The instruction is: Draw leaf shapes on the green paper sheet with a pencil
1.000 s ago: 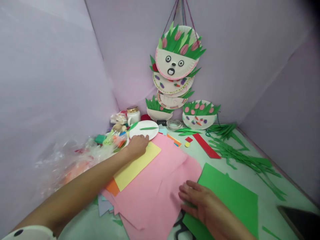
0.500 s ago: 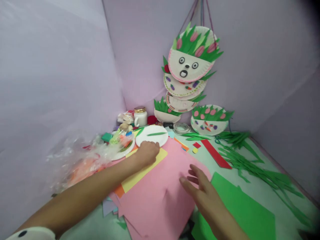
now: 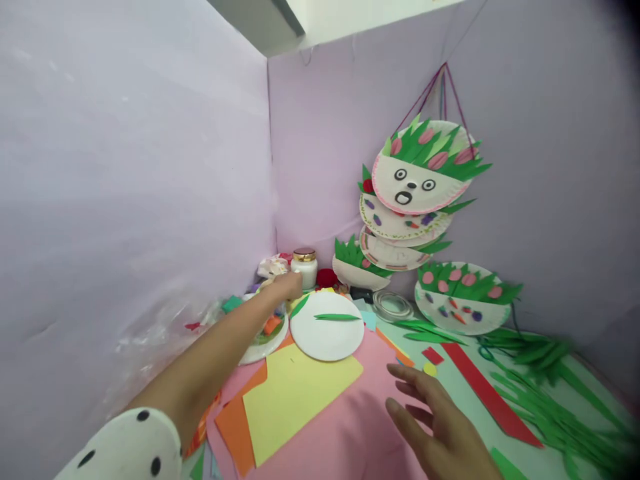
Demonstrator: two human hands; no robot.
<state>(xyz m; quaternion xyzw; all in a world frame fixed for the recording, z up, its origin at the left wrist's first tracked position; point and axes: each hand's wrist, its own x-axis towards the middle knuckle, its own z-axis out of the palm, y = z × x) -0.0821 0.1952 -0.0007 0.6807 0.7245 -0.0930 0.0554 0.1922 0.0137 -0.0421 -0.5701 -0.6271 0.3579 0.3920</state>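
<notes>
My left hand [image 3: 289, 287] reaches far across the table, just in front of a white lidded jar [image 3: 305, 268] with a gold rim. Its fingers point away from me and are hidden, so any hold on something does not show. Below it to the right lies a white paper plate [image 3: 327, 343] with a green paper strip [image 3: 338, 317] across it. My right hand [image 3: 437, 417] hovers over the pink paper [image 3: 345, 407], fingers apart and nothing in them. A yellow sheet [image 3: 300, 403] lies between the two arms.
Decorated paper plates [image 3: 423, 183] hang from strings, with another decorated plate [image 3: 463, 307] at the right. A red strip [image 3: 493, 393], green paper strips [image 3: 540, 400] and a coil of wire [image 3: 393, 306] lie at right. Clear plastic [image 3: 150, 353] crowds the left.
My left hand has moved from beside the plate, over the yellow sheet, farther back to the jar. My right hand stays open over the pink paper. The view has tilted up.
</notes>
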